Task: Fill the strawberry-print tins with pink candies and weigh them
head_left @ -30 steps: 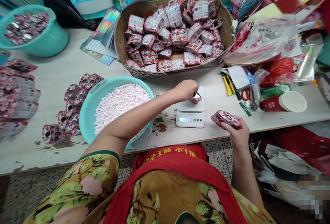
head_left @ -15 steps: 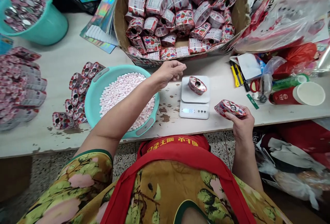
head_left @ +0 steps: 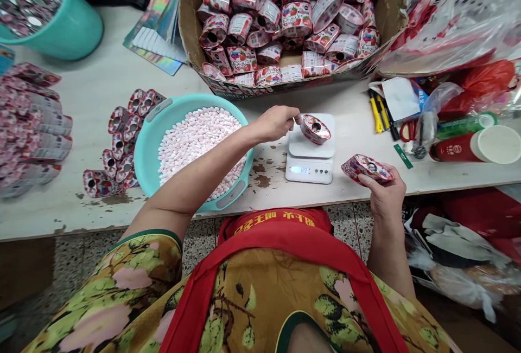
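A small red-and-pink strawberry-print candy pack [head_left: 316, 129] with a round hole in its top lies on the pan of a white digital scale [head_left: 311, 173], whose display seems to read 89. My left hand [head_left: 277, 124] has its fingers drawn together, fingertips at the pack's left end. What they pinch, if anything, is hidden. Held between thumb and fingers of my right hand [head_left: 385, 193] is a similar candy pack [head_left: 362, 168], its holed side up, to the right of the scale. Below my left forearm, a turquoise basin [head_left: 142, 163] holds many pale pink candies [head_left: 183, 144].
Behind the scale stands a cardboard box [head_left: 293, 90] full of similar packs. More packs [head_left: 126, 136] lie left of the basin, with stacked packs [head_left: 32, 136] farther left beneath a turquoise bucket [head_left: 81, 30]. Cutters [head_left: 376, 114] and a red paper cup [head_left: 451, 152] are at right.
My left hand has come down and right to the pack on the scale. The display went from about 86 to about 89. My right hand still holds its pack; the view has shifted slightly.
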